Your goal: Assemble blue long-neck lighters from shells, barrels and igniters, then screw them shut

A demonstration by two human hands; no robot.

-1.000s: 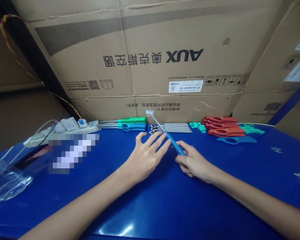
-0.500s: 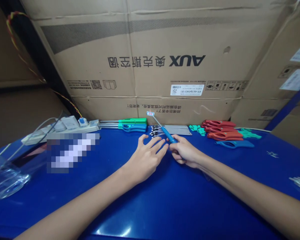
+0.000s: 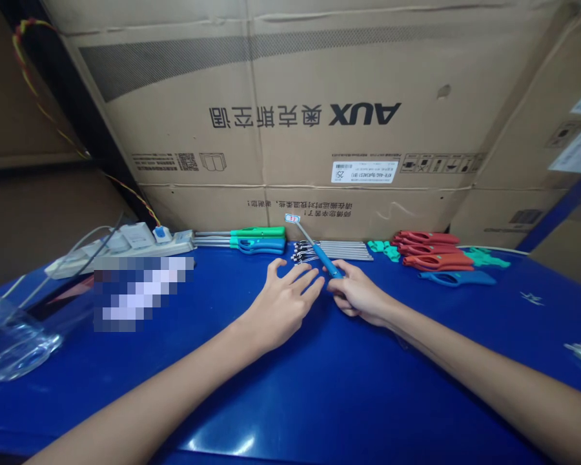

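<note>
Right hand (image 3: 361, 298): its fingers are clamped on the blue handle of a long-stemmed lighter (image 3: 319, 250), which slants up and away from the fingers to the left.
Lighter tip: a small white tag with red marks (image 3: 292, 219) sits at the far end of the metal stem, well beyond the fingertips, in front of the cardboard box.
Left hand (image 3: 278, 303): palm down on the blue surface (image 3: 319, 387), fingers spread apart and holding nothing; its fingertips (image 3: 319, 282) lie just beside the right hand's fingers and the lighter's handle, and whether they touch it I cannot tell.
Beyond the fingers: a row of bare metal stems (image 3: 341, 249) lies flat on the surface, just past the held lighter.
Left of the fingers: green and blue lighters (image 3: 252, 240) lie side by side, stems pointing left, and farther left a white power strip (image 3: 126, 245).
Right of the fingers: a stack of red handles (image 3: 433, 250), some green handles (image 3: 484, 258) and one blue handle (image 3: 455, 278).
Behind everything: a large cardboard box (image 3: 290, 110) printed with AUX, upside down.
Far left edge: a clear plastic bag (image 3: 10, 342).
</note>
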